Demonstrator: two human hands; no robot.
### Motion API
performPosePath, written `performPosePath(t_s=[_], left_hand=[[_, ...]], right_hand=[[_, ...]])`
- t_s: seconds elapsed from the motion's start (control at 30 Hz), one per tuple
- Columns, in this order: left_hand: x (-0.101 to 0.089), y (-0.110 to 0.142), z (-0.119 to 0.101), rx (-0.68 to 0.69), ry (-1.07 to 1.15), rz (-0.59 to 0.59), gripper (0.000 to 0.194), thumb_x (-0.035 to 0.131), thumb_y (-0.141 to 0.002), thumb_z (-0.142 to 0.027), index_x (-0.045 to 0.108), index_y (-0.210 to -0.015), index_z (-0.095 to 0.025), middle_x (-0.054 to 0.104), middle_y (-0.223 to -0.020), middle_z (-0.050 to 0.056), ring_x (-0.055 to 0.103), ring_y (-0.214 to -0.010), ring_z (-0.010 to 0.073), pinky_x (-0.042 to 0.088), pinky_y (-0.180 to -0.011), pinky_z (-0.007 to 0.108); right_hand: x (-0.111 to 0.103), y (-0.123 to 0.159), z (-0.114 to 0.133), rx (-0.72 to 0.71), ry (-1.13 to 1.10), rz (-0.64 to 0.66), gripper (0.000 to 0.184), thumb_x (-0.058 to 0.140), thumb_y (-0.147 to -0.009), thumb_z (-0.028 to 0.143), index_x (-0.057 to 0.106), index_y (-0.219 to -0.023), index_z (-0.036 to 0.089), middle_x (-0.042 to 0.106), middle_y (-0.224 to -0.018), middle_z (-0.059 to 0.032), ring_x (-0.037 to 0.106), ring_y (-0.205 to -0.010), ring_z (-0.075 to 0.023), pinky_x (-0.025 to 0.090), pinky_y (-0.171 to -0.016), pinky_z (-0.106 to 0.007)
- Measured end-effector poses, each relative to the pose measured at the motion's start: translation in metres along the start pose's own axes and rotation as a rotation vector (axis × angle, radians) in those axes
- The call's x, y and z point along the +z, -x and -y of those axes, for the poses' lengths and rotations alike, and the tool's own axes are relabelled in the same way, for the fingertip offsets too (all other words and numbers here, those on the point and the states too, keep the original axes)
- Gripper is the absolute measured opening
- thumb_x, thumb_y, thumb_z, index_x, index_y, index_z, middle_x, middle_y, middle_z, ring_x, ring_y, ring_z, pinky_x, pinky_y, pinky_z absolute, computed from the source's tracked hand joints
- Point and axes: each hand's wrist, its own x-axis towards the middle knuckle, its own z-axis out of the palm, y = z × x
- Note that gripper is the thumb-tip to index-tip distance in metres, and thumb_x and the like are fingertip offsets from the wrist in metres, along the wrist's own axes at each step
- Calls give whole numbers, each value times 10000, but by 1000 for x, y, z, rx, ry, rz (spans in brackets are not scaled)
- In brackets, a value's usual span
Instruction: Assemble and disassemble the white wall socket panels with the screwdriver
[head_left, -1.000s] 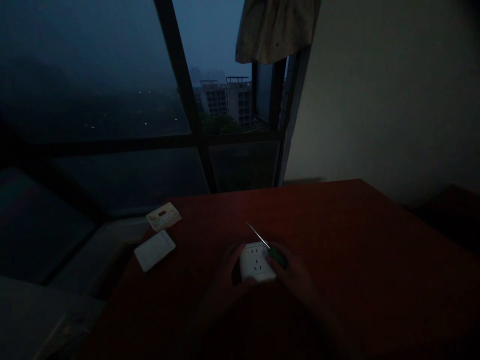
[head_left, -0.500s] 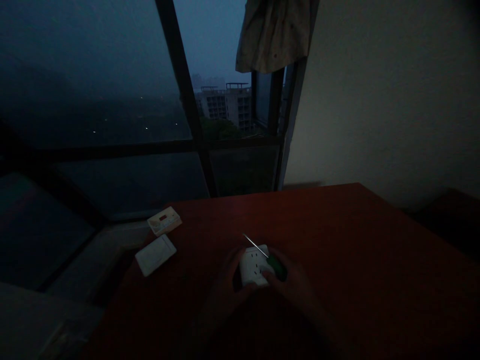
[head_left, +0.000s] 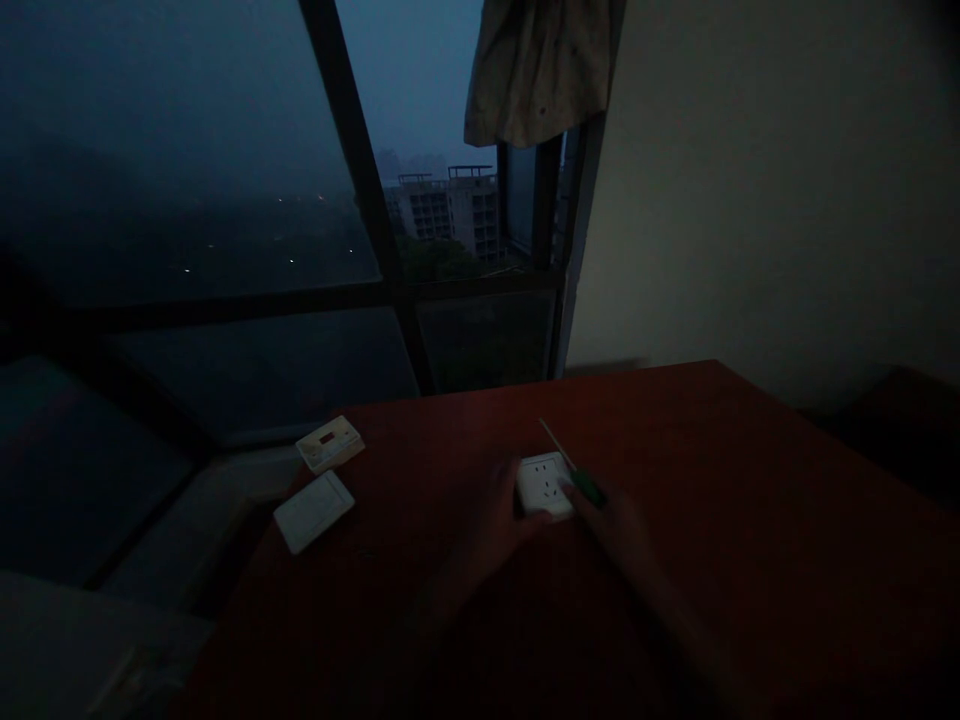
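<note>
A white wall socket [head_left: 541,488] with several dark slots is near the middle of the reddish-brown table [head_left: 720,460]. My left hand [head_left: 504,520] closes on its left side, thumb along the near edge. At the socket's right edge is my right hand [head_left: 619,525], wrapped round the green handle of a screwdriver [head_left: 589,488]. The thin metal shaft points up and to the left, past the socket's far right corner. Dim light hides much of the fingers, and I cannot tell whether the socket rests on the table.
On the table's left edge lie a flat white plate [head_left: 313,512] and, behind it, a pale box-like piece [head_left: 330,444] with a small rectangular opening. Dark-framed windows [head_left: 394,290] run along the far side. A cloth [head_left: 536,80] hangs above, beside a plain wall [head_left: 765,200].
Both hands have moved away from me and to the right, carrying the socket and the screwdriver. The two pieces at the left have stayed in place.
</note>
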Motion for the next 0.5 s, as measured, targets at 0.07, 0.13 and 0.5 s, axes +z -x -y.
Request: performPosePath(t_s=[0.07,0.13,0.5], left_hand=[[17,-17,-5,-6,57,-27,800,738,-692,-295,337,-1373,-169,350,-1424,139,335,-1309,291,269,-1087,435],[33,-32,-12,10,107,-26,822,761,-663,-264,342,-1365,-170,363,-1413,140,348,-1299,291,282,-1079,436],[87,-85,-47,134,141,6,797,806,-610,-242,408,-1298,-184,420,-1362,118,386,-1258,280,316,-1044,402]], right_hand=[[-15,-12,-8,65,11,-27,497,559,-725,569,695,-954,149,719,-765,-62,656,-695,-246,466,-584,-294],[-30,-22,-17,109,15,-35,509,544,-725,585,699,-915,139,702,-698,-45,648,-655,-228,443,-531,-266],[-90,-48,-52,203,140,-139,539,515,-721,611,693,-894,133,680,-682,-49,627,-634,-208,410,-509,-248]])
